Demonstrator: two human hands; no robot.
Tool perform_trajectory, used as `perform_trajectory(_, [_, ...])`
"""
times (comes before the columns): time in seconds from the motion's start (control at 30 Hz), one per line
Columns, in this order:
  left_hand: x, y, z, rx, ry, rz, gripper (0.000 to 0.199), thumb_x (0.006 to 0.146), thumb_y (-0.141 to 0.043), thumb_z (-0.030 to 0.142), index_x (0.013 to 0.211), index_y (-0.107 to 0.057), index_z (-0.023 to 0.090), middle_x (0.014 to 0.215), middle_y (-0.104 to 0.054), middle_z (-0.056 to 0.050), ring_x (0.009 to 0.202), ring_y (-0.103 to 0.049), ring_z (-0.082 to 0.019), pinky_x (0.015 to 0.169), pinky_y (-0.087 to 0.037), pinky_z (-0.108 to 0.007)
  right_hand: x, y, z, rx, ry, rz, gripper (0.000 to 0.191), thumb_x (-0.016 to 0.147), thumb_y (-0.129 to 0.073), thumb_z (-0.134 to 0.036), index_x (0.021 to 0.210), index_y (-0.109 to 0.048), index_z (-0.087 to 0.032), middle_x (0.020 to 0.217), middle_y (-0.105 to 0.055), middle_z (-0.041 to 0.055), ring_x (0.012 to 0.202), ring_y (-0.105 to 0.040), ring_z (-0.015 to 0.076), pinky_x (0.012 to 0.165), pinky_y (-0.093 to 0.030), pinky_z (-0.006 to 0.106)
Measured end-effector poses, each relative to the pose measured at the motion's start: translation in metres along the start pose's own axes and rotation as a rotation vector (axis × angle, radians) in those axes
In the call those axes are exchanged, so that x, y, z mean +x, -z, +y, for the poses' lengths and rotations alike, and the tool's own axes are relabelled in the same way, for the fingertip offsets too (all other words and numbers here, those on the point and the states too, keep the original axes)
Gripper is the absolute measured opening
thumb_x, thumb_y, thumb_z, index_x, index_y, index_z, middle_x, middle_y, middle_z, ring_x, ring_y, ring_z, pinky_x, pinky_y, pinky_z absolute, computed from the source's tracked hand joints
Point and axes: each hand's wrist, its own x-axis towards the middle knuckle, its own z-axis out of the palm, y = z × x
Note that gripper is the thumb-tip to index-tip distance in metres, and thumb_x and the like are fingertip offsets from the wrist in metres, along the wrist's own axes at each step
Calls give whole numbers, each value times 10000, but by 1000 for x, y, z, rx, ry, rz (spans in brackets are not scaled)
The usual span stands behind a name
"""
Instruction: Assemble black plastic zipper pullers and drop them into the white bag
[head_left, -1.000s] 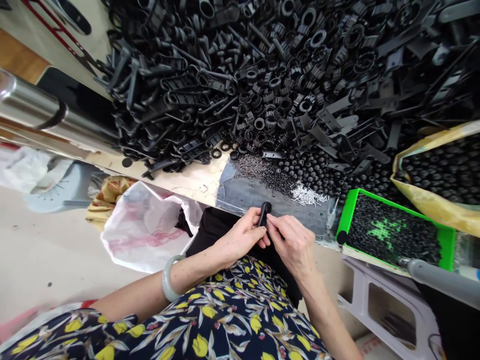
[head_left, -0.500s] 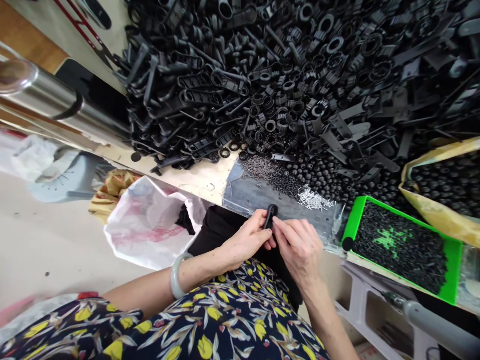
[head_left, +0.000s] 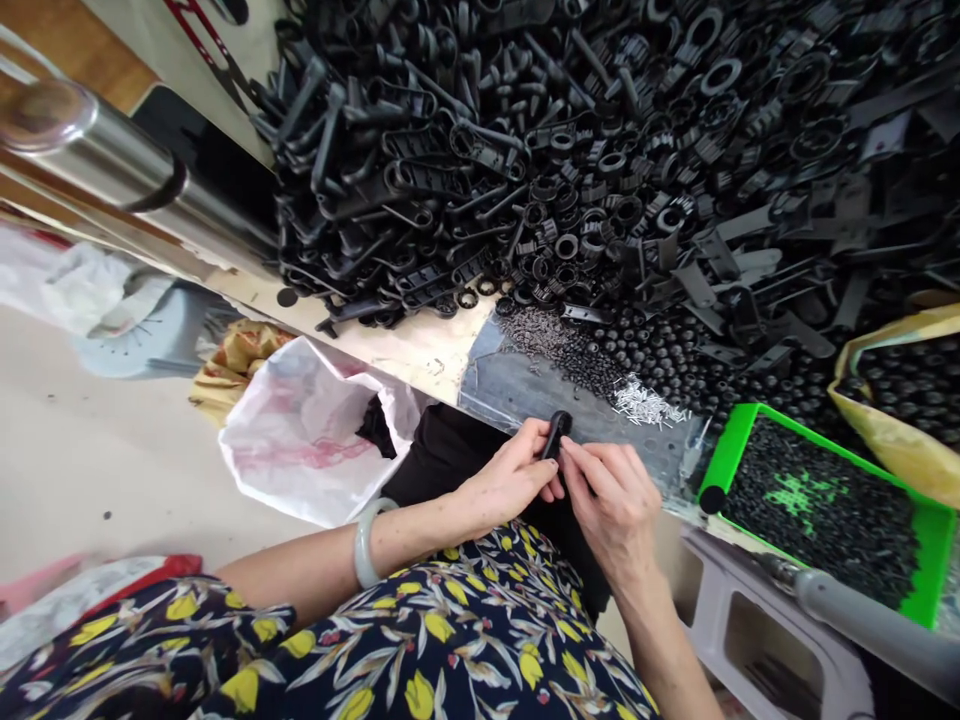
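Observation:
Between the fingers of my left hand is a black plastic part, long and narrow with a rounded upper end. My right hand is closed in a pinch against the part's right side; whatever its fingertips may hold is hidden or too small to name. Both hands are just in front of the bench edge, above my lap. Beyond them lies a small heap of short silvery pins on a dark grey mat. Tiny dark pieces and black round beads are heaped behind the pins.
A large pile of black plastic parts covers the bench's back. On the right stand a green tray of small black pieces and a yellow-rimmed bag of beads. A steel flask lies at left; a white bag hangs below.
The view has shifted a little, so the bench and hands appear slightly farther right. My left hand still grips the black part, and my right fingers remain pinched beside it.

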Motion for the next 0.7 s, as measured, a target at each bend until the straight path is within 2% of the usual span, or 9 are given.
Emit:
perform_trajectory(0.23, [-1, 1, 3, 45, 7, 4, 301, 873, -501, 109, 1165, -496, 181, 884, -611, 0, 746, -610, -128, 735, -497, -289, 3, 2, -3, -78, 13, -18, 254, 986, -666, -132, 1219, -718, -218, 947, -744, 59, 817, -625, 198, 743, -495, 337])
perform_trajectory(0.47, [-1, 1, 4, 51, -6, -1, 238, 894, -509, 128, 1126, -500, 182, 877, -603, 5, 731, -601, -120, 718, -496, -280, 2, 2, -3, -141, 63, -32, 272, 993, -651, -133, 1248, -699, -214, 920, -734, 56, 812, -604, 202, 735, -484, 342])
perform_trajectory(0.7, [1, 1, 0, 40, -8, 3, 214, 922, -498, 157, 1134, -492, 183, 857, -598, 11, 703, -587, -109, 670, -471, -261, 5, 3, 0, -100, 109, -16, 273, 975, -667, -98, 1231, -699, -189, 891, -715, 56, 787, -589, 192, 726, -499, 326])
